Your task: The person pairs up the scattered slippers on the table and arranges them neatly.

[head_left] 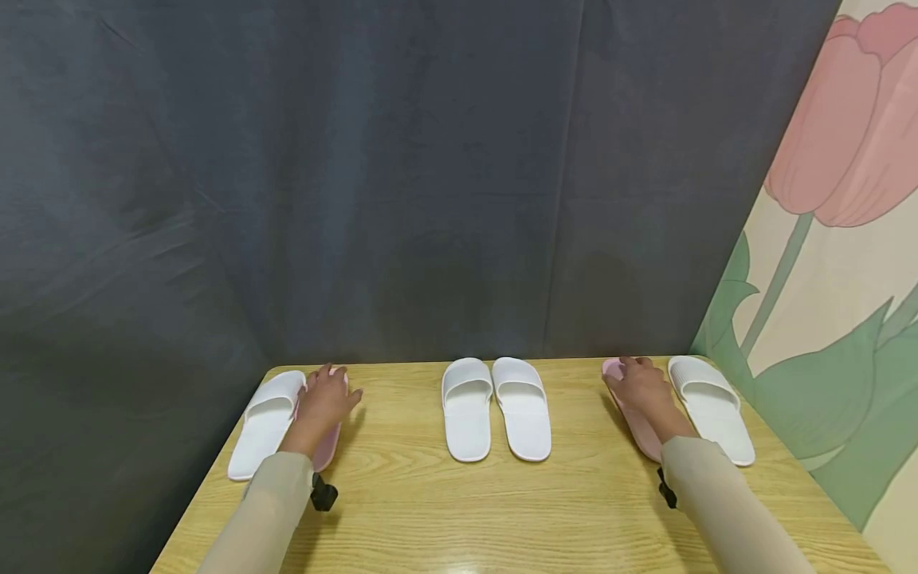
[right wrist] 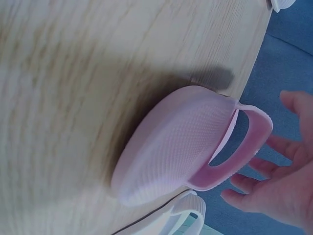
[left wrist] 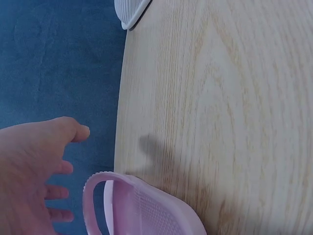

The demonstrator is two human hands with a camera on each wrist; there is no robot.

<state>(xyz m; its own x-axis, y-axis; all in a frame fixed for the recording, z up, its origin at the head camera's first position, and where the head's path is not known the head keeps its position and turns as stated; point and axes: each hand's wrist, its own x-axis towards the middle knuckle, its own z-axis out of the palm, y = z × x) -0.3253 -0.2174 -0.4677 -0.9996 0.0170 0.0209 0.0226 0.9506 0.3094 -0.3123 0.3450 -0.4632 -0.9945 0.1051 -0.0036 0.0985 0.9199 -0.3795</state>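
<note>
In the head view my left hand (head_left: 326, 400) is over a pink slipper (head_left: 327, 448) at the table's left end, with a white slipper (head_left: 260, 438) beside it. The left wrist view shows that hand (left wrist: 29, 166) with loose, spread fingers, apart from the strap of the pink slipper (left wrist: 156, 210). On the right, my other hand (head_left: 643, 391) hovers over a second pink slipper (head_left: 643, 436), next to another white slipper (head_left: 717, 418). Relaxed fingers of the right hand (right wrist: 283, 181) lie close to the strap of this pink slipper (right wrist: 171, 147); whether they touch cannot be told.
Two white slippers (head_left: 468, 426) (head_left: 526, 422) stand side by side at the middle of the wooden table (head_left: 459, 510), near its far edge. A dark grey cloth (head_left: 430, 199) rises behind. To the right is a wall with painted tulips (head_left: 832, 127).
</note>
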